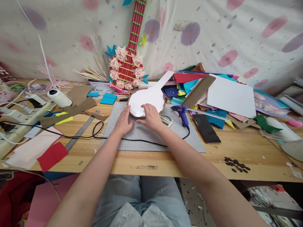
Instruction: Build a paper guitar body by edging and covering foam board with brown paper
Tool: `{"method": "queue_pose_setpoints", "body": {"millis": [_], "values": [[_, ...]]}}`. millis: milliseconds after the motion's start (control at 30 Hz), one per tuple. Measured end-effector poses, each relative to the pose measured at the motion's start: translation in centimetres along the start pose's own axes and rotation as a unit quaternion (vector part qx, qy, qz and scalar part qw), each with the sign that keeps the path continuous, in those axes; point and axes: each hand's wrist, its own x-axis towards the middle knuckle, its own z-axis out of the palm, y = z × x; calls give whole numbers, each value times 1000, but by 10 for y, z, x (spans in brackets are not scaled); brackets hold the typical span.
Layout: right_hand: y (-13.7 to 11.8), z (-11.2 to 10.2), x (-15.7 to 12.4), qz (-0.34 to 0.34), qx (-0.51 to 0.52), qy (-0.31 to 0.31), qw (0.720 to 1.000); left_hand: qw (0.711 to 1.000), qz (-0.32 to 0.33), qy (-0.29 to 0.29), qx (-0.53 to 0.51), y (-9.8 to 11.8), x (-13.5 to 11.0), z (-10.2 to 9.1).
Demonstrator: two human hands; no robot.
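Note:
A white guitar-shaped cutout [148, 95] lies at the far edge of a grey cutting mat [150, 133], its neck pointing toward the back right. My right hand [151, 117] rests on the cutout's near rim, fingers spread and pressing flat. Just left of it, my left hand [123, 123] sits on the mat with its fingertips at the cutout's lower left edge, fingers stretched out. Neither hand holds a tool.
A blue glue gun [181, 113] with a black cord [98, 131] lies right of the hands, beside a roll of tape [167, 120] and a black phone [206, 128]. A steel ruler [81, 130], red paper [52, 155], coloured paper stacks [217, 92], black buttons [236, 164] and a red craft guitar [130, 56] surround them.

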Motion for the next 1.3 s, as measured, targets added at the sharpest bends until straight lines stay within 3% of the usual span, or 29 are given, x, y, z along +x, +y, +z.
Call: {"method": "queue_pose_setpoints", "body": {"millis": [167, 367, 1067, 1300], "values": [[2, 13, 14, 42, 4, -42, 998, 999, 3, -43, 23, 1, 1, 0], [4, 14, 11, 44, 14, -44, 998, 997, 5, -57, 45, 4, 2, 1], [10, 27, 12, 48, 73, -73, 993, 999, 0, -28, 28, 5, 3, 0], [13, 27, 11, 43, 74, -80, 993, 998, 32, -34, 52, -6, 18, -7]]}}
